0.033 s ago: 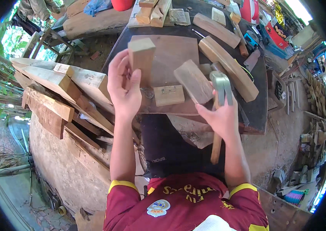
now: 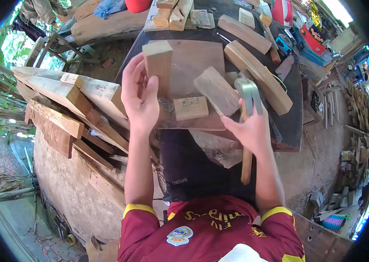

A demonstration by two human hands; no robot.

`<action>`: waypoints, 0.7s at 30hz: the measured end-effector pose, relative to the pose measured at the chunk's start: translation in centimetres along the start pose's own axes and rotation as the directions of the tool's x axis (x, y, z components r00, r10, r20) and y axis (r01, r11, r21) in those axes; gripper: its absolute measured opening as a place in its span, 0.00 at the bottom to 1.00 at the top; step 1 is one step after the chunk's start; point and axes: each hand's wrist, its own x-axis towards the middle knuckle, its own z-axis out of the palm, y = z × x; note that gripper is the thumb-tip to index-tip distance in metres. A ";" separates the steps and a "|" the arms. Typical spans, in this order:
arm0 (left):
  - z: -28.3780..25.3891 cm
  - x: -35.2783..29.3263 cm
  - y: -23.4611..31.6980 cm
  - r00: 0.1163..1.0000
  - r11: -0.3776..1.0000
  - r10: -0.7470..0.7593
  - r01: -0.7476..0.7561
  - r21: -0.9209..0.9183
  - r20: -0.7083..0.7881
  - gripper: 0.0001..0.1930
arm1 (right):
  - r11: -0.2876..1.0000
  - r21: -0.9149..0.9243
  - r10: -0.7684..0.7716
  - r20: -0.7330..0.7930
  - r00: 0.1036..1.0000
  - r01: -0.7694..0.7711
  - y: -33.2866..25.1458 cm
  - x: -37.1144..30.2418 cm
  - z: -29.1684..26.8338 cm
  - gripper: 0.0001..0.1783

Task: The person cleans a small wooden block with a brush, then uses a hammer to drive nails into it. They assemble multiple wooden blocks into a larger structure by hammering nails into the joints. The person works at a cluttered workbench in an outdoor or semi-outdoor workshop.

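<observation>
My left hand (image 2: 141, 98) is closed on an upright wooden block (image 2: 158, 65), thumb along its near side and fingers partly hidden behind it. My right hand (image 2: 252, 129) grips a claw hammer (image 2: 246, 166); the metal head sits above the fingers and the wooden handle hangs down over my lap. A flatter wooden block (image 2: 216, 91) is tilted against the same hand, seemingly held along with the hammer. Between the hands, a small wooden block (image 2: 191, 108) with bits of metal on top lies on a brown board (image 2: 197, 56).
Beyond my right hand a long planed beam (image 2: 258, 77) lies on the dark tabletop (image 2: 291, 113). A chisel-like tool (image 2: 274, 52) and a blue tape measure (image 2: 284, 43) are farther back. Stacked timber (image 2: 71, 94) stands to the left.
Both hands have shifted slightly left, carrying the upright block, the flatter block and the hammer. The hammer handle has swung a little to the right.
</observation>
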 end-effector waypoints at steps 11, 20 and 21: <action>1.5 2.3 -2.1 0.996 0.941 -0.092 0.092 -0.324 0.014 0.22 | 0.985 -0.168 0.002 0.289 0.957 0.048 -1.6 4.0 -0.4 0.35; 1.4 3.7 -1.1 0.964 0.960 -0.191 0.223 -0.172 0.183 0.22 | 0.954 -0.194 -0.131 0.409 0.903 0.227 -1.2 5.8 -0.7 0.31; 1.4 3.7 -1.3 0.963 0.970 -0.193 0.216 -0.109 0.190 0.19 | 0.958 -0.183 -0.125 0.422 0.898 0.220 -1.1 5.9 -0.8 0.31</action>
